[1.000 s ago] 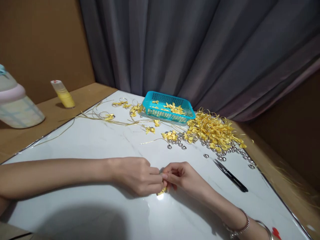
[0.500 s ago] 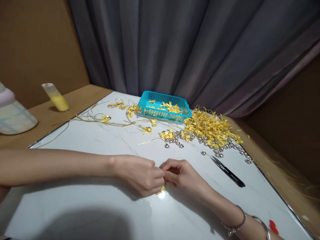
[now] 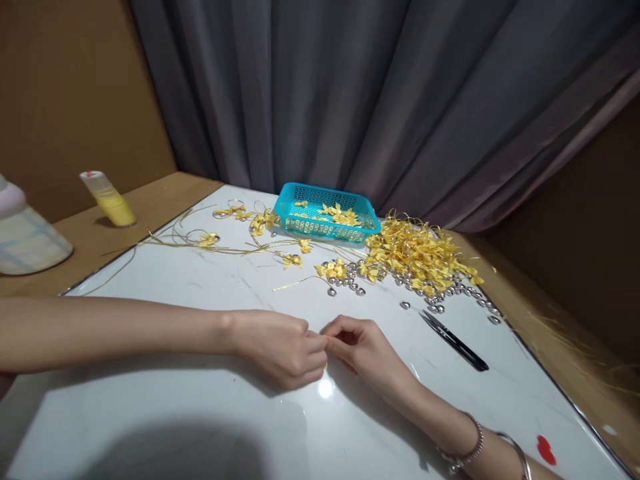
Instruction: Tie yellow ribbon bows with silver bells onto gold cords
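Note:
Over the white marbled table (image 3: pixel 165 413), my left hand (image 3: pixel 285 350) is curled closed, knuckles up, its fingertips meeting those of my right hand (image 3: pixel 357 343). My right thumb and forefinger are pinched together; what they grip is too small or hidden to make out. Only a sliver of yellow ribbon bow (image 3: pixel 326 365) shows by my left fingers, which cover the rest. Black thread snips (image 3: pixel 455 341) lie to the right of my right hand. Beyond the hands are silver beads (image 3: pixel 355 279) and loose yellow bows (image 3: pixel 333 269), one with a gold cord.
A teal basket (image 3: pixel 327 230) with yellow bows stands at the back. Right of it is a heap of yellow bows with gold cords (image 3: pixel 420 253). Long cords (image 3: pixel 235 251) stretch leftward. A clear yellow-filled container (image 3: pixel 113 202), a large pale container (image 3: pixel 30 230) and a red heart (image 3: pixel 546 450) sit outward.
The yellow bow that showed beneath my left fingers is now almost wholly hidden. Both hands keep nearly the same place, fingertips together. The view has shifted slightly.

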Motion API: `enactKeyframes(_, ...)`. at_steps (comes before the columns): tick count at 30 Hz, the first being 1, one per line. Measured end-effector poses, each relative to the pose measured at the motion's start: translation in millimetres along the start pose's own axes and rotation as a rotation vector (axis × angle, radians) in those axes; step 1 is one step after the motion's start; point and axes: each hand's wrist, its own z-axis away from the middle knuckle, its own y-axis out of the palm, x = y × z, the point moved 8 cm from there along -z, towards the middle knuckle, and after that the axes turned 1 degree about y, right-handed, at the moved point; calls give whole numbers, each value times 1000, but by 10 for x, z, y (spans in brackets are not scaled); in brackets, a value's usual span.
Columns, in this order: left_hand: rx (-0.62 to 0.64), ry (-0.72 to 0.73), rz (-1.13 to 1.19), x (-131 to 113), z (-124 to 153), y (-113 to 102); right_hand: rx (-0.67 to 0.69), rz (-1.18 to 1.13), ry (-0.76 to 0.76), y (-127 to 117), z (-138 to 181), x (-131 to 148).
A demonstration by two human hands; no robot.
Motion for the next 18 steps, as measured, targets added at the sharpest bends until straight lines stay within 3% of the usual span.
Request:
enactKeyframes(7,116,3,-25,-33,19,111,11,-93,112,50,-7,-60)
enactKeyframes(11,73,-228,51,34,168,192,-7,-48,110,45,1,-69)
enactKeyframes(14,2,-411,162,97,285,252,-56,171,-70,-65,14,73)
enactKeyframes(18,-62,-503,277,140,319,272,-18,540,-534,-138,200,477)
